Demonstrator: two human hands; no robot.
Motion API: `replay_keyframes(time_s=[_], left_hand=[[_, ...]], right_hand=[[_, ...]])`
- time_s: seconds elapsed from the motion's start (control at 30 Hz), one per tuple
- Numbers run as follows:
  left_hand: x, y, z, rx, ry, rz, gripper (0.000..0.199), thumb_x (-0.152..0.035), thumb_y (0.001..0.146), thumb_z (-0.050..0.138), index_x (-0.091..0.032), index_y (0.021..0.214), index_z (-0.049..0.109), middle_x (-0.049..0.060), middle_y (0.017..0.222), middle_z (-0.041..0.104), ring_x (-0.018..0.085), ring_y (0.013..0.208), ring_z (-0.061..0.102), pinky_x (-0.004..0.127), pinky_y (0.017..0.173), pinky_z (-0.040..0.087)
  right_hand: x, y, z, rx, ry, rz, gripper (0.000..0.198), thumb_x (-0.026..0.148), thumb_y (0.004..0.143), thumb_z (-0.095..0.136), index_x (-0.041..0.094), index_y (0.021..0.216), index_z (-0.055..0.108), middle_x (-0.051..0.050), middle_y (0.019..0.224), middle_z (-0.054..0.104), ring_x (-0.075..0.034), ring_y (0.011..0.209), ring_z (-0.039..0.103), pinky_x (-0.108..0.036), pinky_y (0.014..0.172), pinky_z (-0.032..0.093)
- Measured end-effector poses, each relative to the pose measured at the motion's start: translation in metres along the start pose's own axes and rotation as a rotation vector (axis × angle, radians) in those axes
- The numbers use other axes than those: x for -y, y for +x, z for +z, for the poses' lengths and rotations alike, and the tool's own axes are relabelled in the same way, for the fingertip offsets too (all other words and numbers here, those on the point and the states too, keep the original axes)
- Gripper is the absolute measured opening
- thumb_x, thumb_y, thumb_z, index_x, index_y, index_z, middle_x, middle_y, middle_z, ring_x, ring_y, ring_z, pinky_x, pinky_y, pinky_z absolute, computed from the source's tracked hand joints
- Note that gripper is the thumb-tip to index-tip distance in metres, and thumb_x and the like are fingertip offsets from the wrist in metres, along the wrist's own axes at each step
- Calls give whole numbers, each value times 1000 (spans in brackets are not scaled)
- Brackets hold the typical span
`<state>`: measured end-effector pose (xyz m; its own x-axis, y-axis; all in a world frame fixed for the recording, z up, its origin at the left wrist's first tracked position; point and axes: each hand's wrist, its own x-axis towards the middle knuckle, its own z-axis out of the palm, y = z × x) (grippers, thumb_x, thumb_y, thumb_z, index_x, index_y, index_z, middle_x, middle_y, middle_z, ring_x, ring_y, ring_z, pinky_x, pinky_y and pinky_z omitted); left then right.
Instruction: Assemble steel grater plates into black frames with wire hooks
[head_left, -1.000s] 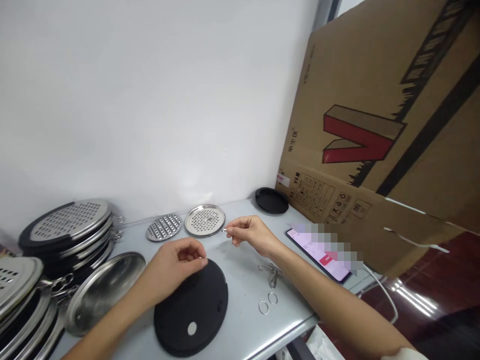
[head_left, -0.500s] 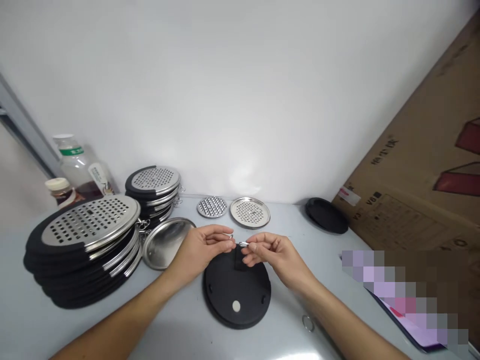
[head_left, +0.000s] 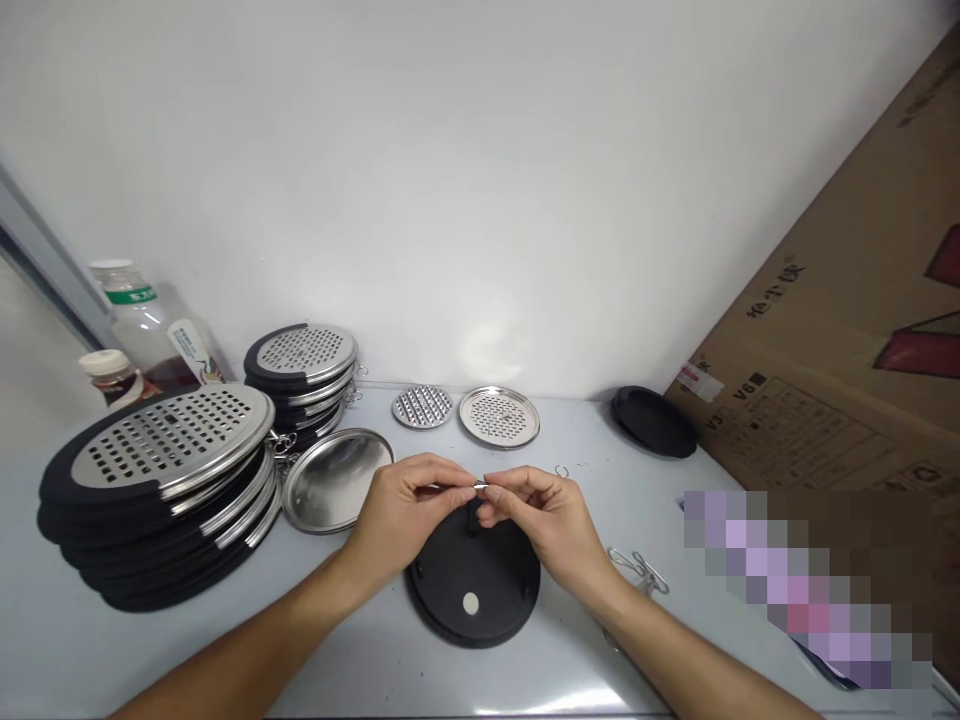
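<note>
My left hand pinches thumb and fingers together on a small shiny metal piece. From the other side, the fingertips of my right hand close on that same piece, and the two hands almost meet. The fingers hide most of its shape, which looks thin like a ring or clip. Under both hands lies a round black disc with a pale round spot and small knobs. Bent wire metal hooks lie on the table beside my right forearm, which partly covers them.
Left stand two stacks of black-rimmed perforated metal discs, near bottles. A plain metal plate, a ridged metal grater disc, a perforated plate and a black tray lie around. A cardboard box leans at right.
My hands have come closer together, so their fingertips now meet at the metal piece. The view has shifted slightly, and the wire hooks by my right forearm now show.
</note>
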<state>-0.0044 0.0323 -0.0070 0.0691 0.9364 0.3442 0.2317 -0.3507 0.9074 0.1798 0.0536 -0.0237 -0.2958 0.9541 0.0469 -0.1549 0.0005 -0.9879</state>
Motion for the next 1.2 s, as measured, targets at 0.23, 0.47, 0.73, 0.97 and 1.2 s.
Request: replay_keyframes(time_s=[0.23, 0.47, 0.73, 0.97, 1.2], left_hand=[[4, -9, 5, 14, 168, 142, 23, -18, 90, 62, -26, 106, 75, 1, 104, 76, 19, 96, 71, 30, 89, 56], [2, -12, 2, -56, 175, 101, 25, -22, 88, 66, -25, 112, 73, 2, 101, 77, 17, 77, 74, 27, 74, 62], [-3, -2, -1, 217, -95, 30, 33, -14, 82, 70, -30, 112, 73, 1, 118, 70, 19, 107, 67, 29, 90, 58], [5, -4, 0, 103, 166, 180, 24, -17, 84, 71, -31, 103, 76, -2, 99, 77, 14, 89, 72, 21, 81, 57], [3, -7, 2, 81, 252, 228, 16, -19, 84, 71, -25, 99, 73, -4, 89, 77, 12, 75, 73, 19, 73, 58]], right_hand=[[-6, 2, -1, 39, 204, 47, 26, 36, 74, 81, 15, 86, 72, -7, 78, 76, -16, 64, 71, -27, 63, 60], [2, 3, -4, 104, 268, 121, 24, 33, 71, 83, 15, 79, 70, -4, 70, 74, -13, 57, 68, -24, 58, 57], [5, 3, -7, 181, 288, 92, 21, 31, 75, 80, 12, 83, 73, -4, 72, 72, -10, 56, 64, -22, 57, 54], [4, 3, -6, 169, 278, 157, 22, 28, 68, 85, 12, 77, 72, 0, 59, 67, -9, 54, 61, -21, 55, 51], [3, 4, -11, 212, 281, 238, 27, 25, 62, 88, 12, 81, 74, -1, 63, 68, -9, 56, 62, -21, 56, 52]])
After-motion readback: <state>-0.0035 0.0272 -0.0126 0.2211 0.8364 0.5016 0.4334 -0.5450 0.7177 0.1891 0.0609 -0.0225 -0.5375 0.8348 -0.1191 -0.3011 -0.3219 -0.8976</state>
